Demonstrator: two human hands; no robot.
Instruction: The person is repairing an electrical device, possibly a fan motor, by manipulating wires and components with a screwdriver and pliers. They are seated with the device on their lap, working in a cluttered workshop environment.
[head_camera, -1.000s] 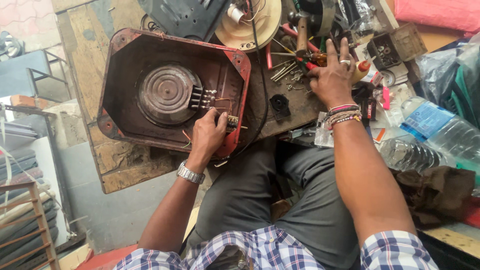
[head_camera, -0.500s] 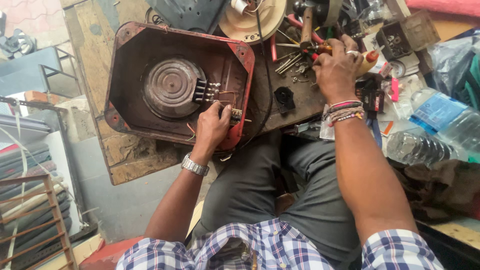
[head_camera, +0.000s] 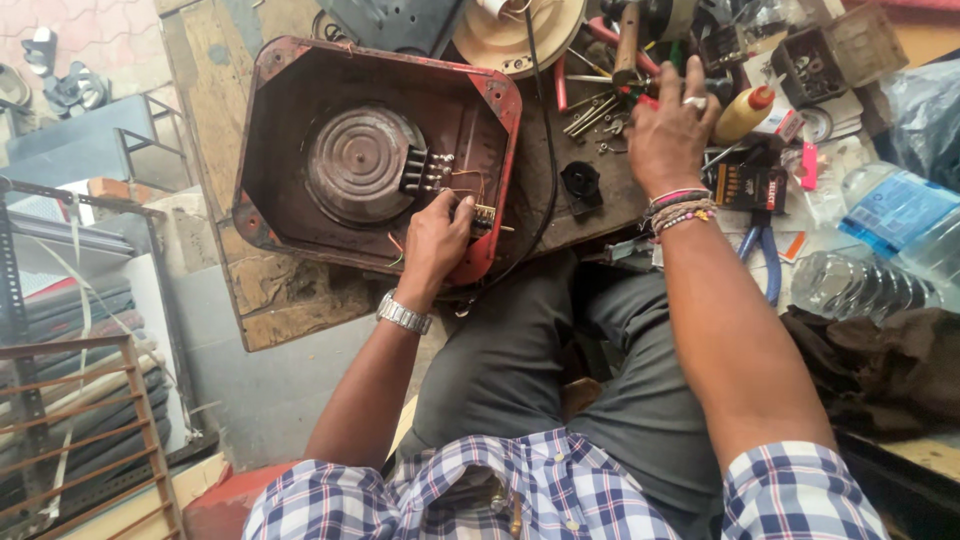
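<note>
A cream round cover (head_camera: 520, 35) lay at the top of the wooden surface (head_camera: 215, 90). Blue-handled pliers (head_camera: 765, 255) sat near two clear plastic bottles (head_camera: 860, 285) on the right. A yellow glue bottle (head_camera: 745, 112) rested beside an open metal box (head_camera: 835, 50). A metal rack (head_camera: 90, 430) stood lower left.

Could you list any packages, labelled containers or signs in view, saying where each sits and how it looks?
Squeeze bottle: just right of the right hand, yellowish body, red cap.
Water bottle: far right edge, lying down, clear plastic with a blue label.
Second clear bottle: below it, ribbed, no label visible.
Small open box: top right, brownish, holding small parts.
No signs or screens.
</note>
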